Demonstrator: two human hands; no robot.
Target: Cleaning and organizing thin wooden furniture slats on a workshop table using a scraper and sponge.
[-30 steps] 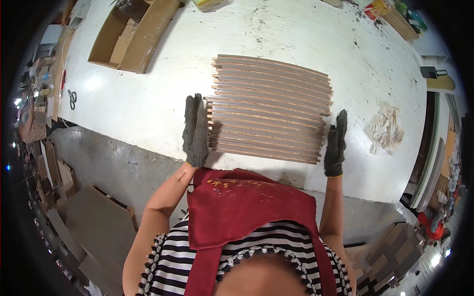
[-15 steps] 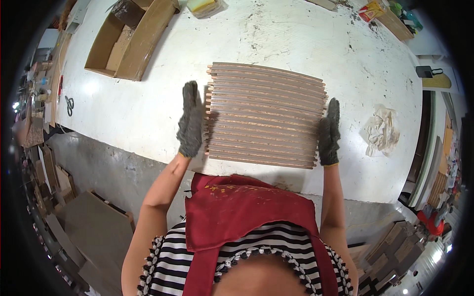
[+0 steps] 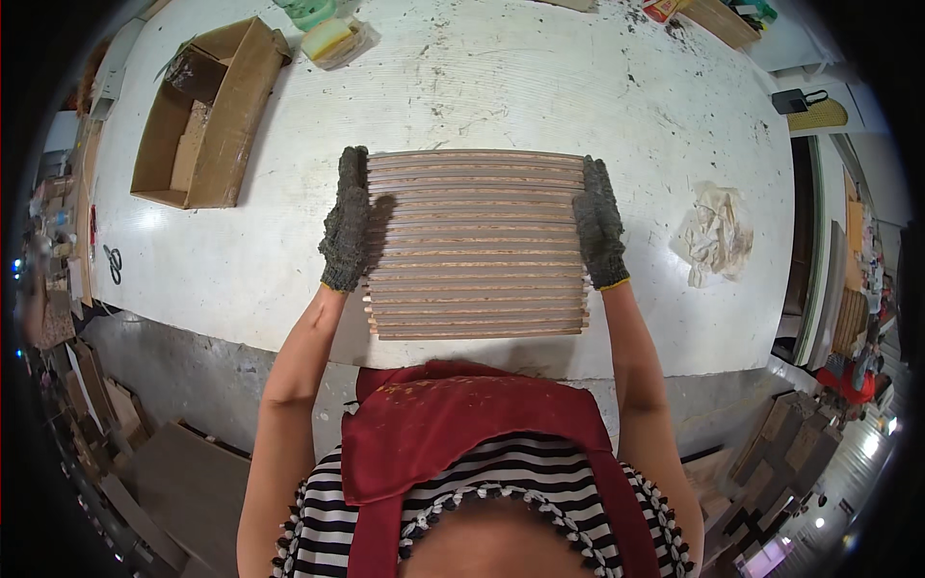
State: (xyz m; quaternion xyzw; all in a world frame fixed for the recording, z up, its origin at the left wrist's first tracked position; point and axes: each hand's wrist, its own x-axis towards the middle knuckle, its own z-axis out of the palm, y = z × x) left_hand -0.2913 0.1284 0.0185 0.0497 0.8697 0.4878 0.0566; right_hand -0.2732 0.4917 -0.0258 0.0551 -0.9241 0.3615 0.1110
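In the middle lies a row of long narrow wooden strips (image 3: 477,246), grey-brown on top with paler wood showing between them. My left hand (image 3: 345,226), in a dark grey knitted glove, stands on edge with fingers stretched along the strips' left ends. At their right ends my right hand (image 3: 600,226), gloved alike, presses flat with straight fingers. The far strips line up evenly between my palms; a few nearer ones stick out slightly. Neither hand's fingers wrap around anything.
The strips rest on a white worktable (image 3: 482,106). An open cardboard box (image 3: 231,125) stands at the far left, near a wrapped yellow block (image 3: 328,40). Black-handled scissors (image 3: 114,264) lie by the left edge. Crumpled whitish paper or plastic (image 3: 715,234) lies to the right.
Both palms have come in against the strips' ends, and the staggered far ends now sit more even. The slanted row has straightened. The whole view has also shifted.
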